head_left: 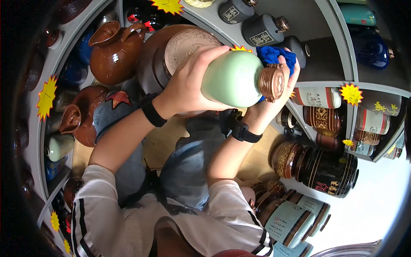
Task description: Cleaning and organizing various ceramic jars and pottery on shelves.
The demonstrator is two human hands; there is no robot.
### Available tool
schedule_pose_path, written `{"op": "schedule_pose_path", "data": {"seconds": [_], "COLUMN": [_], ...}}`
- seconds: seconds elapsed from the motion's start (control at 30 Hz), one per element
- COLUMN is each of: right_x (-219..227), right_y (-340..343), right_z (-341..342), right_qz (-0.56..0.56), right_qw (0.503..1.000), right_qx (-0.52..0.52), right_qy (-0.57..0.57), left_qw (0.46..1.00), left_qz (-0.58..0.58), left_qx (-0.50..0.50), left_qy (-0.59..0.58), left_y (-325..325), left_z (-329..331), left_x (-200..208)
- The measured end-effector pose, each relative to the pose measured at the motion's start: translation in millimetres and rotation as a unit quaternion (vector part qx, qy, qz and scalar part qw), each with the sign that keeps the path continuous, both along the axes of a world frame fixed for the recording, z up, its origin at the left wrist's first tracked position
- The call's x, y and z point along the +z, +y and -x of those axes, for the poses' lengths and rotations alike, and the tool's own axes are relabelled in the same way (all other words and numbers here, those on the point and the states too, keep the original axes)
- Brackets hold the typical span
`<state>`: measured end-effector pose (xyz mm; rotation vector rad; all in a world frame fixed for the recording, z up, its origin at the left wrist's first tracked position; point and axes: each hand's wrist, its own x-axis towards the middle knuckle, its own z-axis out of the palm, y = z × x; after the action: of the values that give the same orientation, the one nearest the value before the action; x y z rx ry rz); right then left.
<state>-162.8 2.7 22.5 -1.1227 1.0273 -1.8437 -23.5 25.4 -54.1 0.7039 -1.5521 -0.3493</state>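
Observation:
A pale green ceramic bottle (233, 79) with a copper-coloured cap (272, 82) is held up in front of me, tilted so its cap points right. My left hand (195, 83) is closed round the bottle's body, thumb underneath. Behind the neck and cap, my right hand (274, 109) grips a bunched blue cloth (276, 58); the bottle hides part of this hand. Under my left hand stands a large brown jar with a carved round lid (182, 45).
Brown glazed pitchers (113, 53) stand on the left. Shelves hold dark grey bottles (265, 30) and patterned jars (321, 118) on the right. Black jars (327, 171) and pale blue labelled jars (289, 222) crowd the lower right. Yellow star tags (46, 97) hang on shelf edges.

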Motion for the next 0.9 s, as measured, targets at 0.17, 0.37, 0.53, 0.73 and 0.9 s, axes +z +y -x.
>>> {"op": "schedule_pose_path", "data": {"seconds": [0.17,0.37,0.53,0.73,0.9], "right_x": [2,-4,-8,-19,-10], "right_y": [6,14,26,21,-4], "right_z": [-13,-33,-46,-51,-31], "right_qz": [0.042,0.089,0.096,0.143,0.102], "right_qw": [0.995,0.970,0.967,0.952,0.992], "right_qx": [-0.028,-0.126,-0.170,-0.197,-0.062], "right_qy": [0.083,0.188,0.161,0.184,0.034], "left_qw": [0.999,0.998,0.998,0.999,0.995], "left_qz": [-0.024,-0.031,-0.024,-0.036,-0.026], "left_qx": [-0.009,0.050,0.055,0.034,0.038], "left_qy": [0.033,0.016,0.017,0.022,-0.090], "left_y": [-4,-6,-8,-13,-12], "left_z": [-1,-8,-7,-8,-14], "left_x": [0,1,-1,-11,-7]}}
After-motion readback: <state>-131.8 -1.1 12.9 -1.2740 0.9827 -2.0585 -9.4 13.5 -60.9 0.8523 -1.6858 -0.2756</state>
